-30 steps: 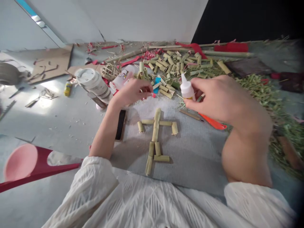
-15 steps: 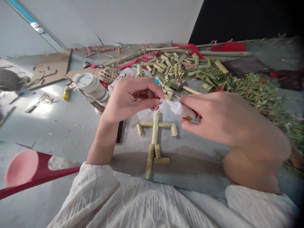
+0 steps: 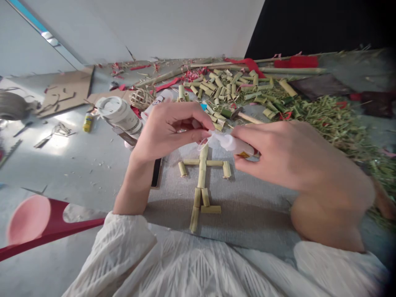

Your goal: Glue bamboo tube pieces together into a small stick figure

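In my right hand (image 3: 272, 152) is a small white glue bottle (image 3: 243, 147), lying on its side with its nozzle pointing left. The nozzle tip is right at the fingertips of my left hand (image 3: 176, 128). Thumb and forefinger there pinch a thin white string (image 3: 202, 145), which curves down in a small loop. Beneath both hands, a stick figure made of short bamboo pieces (image 3: 202, 173) lies flat on the grey board. It has a body, two arms bent down at the ends, and legs; its top end is close under the string.
Cut bamboo tubes (image 3: 216, 86) are heaped at the back, beside shredded green straw (image 3: 328, 128). A white lidded cup (image 3: 119, 113), a woven ball (image 3: 141, 97) and a phone (image 3: 156, 173) stand or lie left. A red and pink plastic object (image 3: 46, 222) is at lower left.
The glue bottle has shifted slightly left, its nozzle closer to my left fingertips. The string's loop has widened a little. The bamboo figure stays put.
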Tool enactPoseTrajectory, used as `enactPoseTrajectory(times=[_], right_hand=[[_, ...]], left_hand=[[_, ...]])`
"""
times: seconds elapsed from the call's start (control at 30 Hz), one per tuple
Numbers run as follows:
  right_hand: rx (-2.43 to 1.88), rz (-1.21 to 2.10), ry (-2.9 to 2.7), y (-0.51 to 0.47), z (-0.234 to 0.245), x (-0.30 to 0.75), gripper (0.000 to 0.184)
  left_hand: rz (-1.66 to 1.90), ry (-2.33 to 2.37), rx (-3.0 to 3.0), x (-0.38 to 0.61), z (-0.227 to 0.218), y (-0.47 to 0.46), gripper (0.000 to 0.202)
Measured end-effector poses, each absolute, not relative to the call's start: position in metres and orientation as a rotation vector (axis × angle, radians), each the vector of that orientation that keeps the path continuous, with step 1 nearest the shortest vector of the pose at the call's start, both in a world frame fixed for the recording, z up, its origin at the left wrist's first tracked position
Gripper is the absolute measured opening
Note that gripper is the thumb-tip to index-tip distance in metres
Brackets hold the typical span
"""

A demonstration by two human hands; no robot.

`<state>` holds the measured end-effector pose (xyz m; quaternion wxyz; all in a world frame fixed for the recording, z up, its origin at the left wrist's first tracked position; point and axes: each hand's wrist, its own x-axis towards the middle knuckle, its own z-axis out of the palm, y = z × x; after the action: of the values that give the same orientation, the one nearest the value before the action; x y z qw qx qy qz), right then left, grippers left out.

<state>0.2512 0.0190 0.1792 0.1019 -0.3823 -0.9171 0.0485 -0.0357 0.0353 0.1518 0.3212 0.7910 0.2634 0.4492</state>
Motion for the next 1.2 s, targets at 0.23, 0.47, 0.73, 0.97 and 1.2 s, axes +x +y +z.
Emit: enactPoseTrajectory(times=[0.23, 0.47, 0.73, 0.97, 1.2], right_hand=[[-1.098, 0.005, -2.686, 0.018, 0.177, 0.25, 0.021], [-1.031, -0.022, -2.558, 0.016, 0.177, 0.241, 0.004], [-1.073, 0.039, -2.586, 0.013, 0.176, 0.245, 0.003], [-1.064, 0.358, -2.571, 0.029, 0.175, 0.235, 0.015], [-0.634, 1.35, -2.265, 0.047, 0.163, 0.219, 0.031]], left_hand=[[1.246, 0.786, 2.138, -0.035, 0.156, 0.031, 0.005], [1.442, 0.743, 2.178, -0.03, 0.159, 0.023, 0.01], [1.434, 0.805, 2.307, -0.028, 0.161, 0.019, 0.01], [1.454, 0.797, 2.377, -0.034, 0.165, 0.027, 0.008], [1.351, 0.638, 2.418, -0.039, 0.166, 0.032, 0.01]])
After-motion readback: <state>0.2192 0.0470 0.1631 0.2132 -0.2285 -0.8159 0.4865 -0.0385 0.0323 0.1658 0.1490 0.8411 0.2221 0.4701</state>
